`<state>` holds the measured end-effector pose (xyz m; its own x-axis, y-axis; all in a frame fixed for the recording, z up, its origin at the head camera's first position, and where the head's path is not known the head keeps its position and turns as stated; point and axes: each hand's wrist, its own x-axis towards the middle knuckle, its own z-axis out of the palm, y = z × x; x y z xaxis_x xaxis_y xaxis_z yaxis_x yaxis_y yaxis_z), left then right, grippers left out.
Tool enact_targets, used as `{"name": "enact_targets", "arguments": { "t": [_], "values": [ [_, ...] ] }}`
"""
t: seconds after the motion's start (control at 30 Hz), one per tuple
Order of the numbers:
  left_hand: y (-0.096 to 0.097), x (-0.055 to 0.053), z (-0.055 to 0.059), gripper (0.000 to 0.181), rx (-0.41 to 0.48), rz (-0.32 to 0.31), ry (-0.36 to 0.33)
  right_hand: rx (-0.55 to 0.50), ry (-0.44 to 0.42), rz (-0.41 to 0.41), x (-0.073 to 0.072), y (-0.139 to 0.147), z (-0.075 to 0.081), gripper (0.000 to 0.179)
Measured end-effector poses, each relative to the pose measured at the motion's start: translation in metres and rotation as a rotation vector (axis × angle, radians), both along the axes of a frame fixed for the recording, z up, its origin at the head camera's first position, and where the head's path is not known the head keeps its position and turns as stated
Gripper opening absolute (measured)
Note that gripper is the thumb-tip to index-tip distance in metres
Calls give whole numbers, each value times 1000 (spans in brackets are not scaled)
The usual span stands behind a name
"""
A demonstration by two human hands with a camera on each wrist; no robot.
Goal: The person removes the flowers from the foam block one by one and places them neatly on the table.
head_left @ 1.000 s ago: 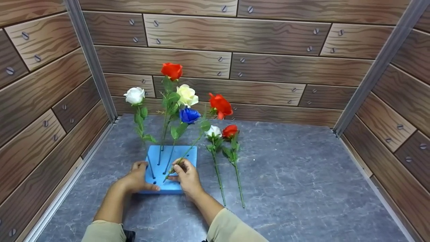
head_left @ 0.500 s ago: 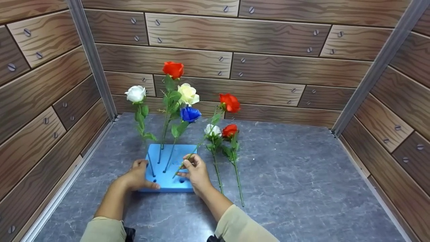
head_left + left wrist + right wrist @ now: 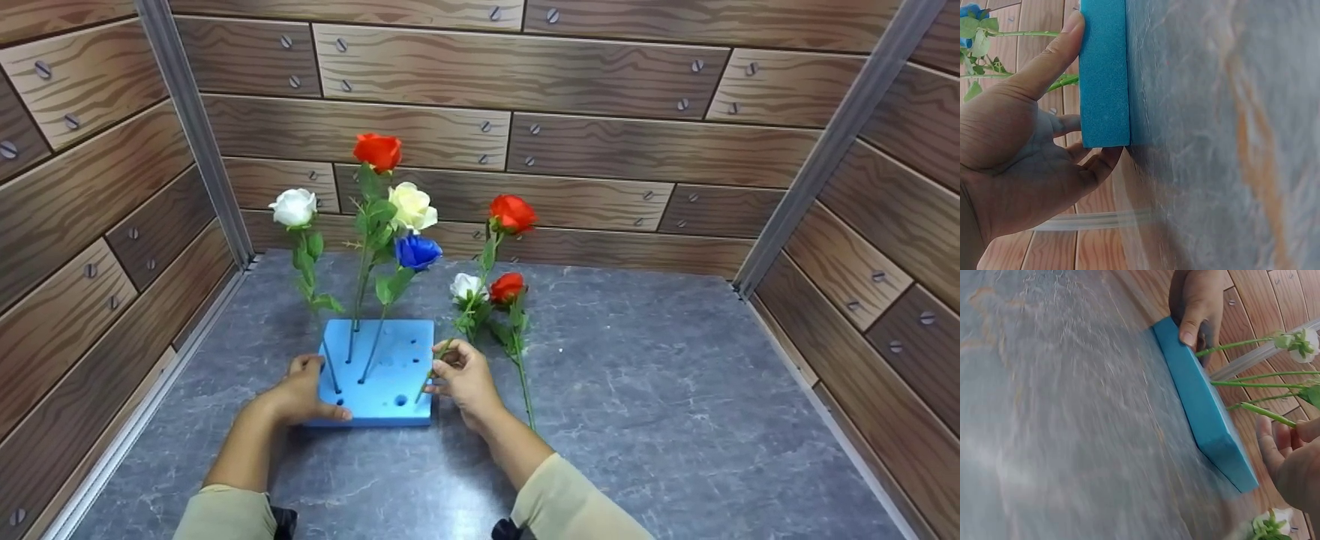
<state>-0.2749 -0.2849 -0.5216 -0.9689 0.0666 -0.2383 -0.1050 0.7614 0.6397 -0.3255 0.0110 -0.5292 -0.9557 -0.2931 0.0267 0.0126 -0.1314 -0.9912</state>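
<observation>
My left hand point(image 3: 296, 394) grips the left side of a blue foam block point(image 3: 394, 364), its thumb on the top near the front corner. Pinched by the stem in my right hand point(image 3: 469, 382) is a red artificial rose point(image 3: 512, 214), tilted with its bloom up and to the right. The bare lower end of its stem point(image 3: 1268, 414) hangs over the block's right part, close to a hole. Standing in the block are a white rose point(image 3: 294, 208), a taller red rose point(image 3: 377, 152), a cream rose point(image 3: 412, 206) and a blue rose point(image 3: 417, 252).
On the grey marbled tabletop point(image 3: 645, 390), right of the block, lie a white rose point(image 3: 466, 286), partly behind the held stem and my right hand, and a red rose point(image 3: 508, 288). Several holes show in the block's top. Wood-patterned walls point(image 3: 600, 135) enclose the table.
My right hand has moved right with the red rose, from the block's front middle to its right edge, and the rose now leans less. My left hand stays on the block.
</observation>
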Motion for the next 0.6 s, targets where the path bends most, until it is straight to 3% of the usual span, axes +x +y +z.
{"name": "enact_targets", "arguments": {
  "t": [0.27,0.6],
  "values": [
    [-1,0,2,130,-21,-1,2,97,9,19,-4,28,5,22],
    [0,-1,0,131,-14,1,-3,220,23,119,-3,68,9,34]
  ]
}}
